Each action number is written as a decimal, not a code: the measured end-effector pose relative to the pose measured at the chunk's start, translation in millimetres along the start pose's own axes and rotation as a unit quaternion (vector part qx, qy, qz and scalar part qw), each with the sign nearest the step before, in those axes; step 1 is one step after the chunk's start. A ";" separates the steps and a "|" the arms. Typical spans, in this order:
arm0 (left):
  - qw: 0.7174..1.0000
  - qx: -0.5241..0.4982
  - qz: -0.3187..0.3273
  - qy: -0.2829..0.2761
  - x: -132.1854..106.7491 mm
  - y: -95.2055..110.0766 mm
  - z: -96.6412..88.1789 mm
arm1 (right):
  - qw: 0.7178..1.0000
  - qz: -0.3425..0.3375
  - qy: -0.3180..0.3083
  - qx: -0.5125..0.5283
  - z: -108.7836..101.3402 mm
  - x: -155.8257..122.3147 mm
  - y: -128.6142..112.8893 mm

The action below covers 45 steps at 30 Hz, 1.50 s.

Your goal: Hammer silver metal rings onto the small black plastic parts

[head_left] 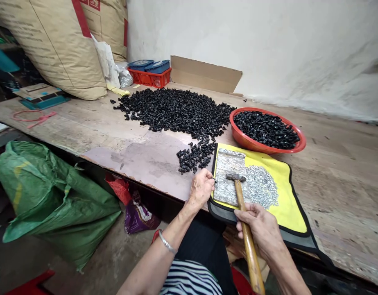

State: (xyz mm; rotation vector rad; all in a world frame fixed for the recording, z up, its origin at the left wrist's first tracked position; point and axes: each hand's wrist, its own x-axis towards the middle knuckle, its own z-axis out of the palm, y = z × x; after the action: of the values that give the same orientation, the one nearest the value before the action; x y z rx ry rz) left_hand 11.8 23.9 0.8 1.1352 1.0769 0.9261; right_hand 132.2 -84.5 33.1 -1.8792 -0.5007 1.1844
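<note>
My right hand point(259, 225) is wrapped round the wooden handle of a hammer point(246, 233), whose metal head lies over a worn metal plate point(227, 180). The plate rests on a yellow mat with black edging point(288, 200). Beside the plate, on the mat, is a heap of small silvery metal pieces point(262, 186). My left hand point(202, 186) is closed in a pinch at the plate's left edge, with a tiny dark piece at the fingertips, too small to name. Just beyond that hand lie small black parts point(196, 157).
A large pile of black parts point(176, 108) spreads over the wooden table point(339, 180). A red bowl point(301, 145) of similar parts stands behind the mat. Further back are a red basket point(150, 78), a cardboard strip point(204, 73) and big paper sacks point(59, 53). A green sack point(59, 196) stands below left.
</note>
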 end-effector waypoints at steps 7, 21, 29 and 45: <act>0.988 0.124 0.093 0.005 8.1 -11.4 2.1 | 0.980 0.095 -0.083 0.155 -6.4 -6.2 -9.7; 0.997 0.068 0.027 -0.020 9.6 -14.8 0.0 | 0.790 -0.401 0.213 -0.411 6.4 -16.9 12.9; 0.999 0.050 0.006 -0.021 8.3 -10.3 -0.2 | 0.680 -0.425 0.223 -0.554 12.1 -19.7 10.9; 0.992 0.115 0.057 -0.015 9.6 -20.4 -2.0 | 0.693 -0.435 0.298 -0.492 10.1 -22.3 7.5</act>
State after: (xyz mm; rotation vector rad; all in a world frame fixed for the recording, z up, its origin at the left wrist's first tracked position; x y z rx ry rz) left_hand 12.8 29.6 -21.1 1.4079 1.1242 0.8856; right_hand 112.1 -99.9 37.0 -2.1944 -1.6096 -0.4952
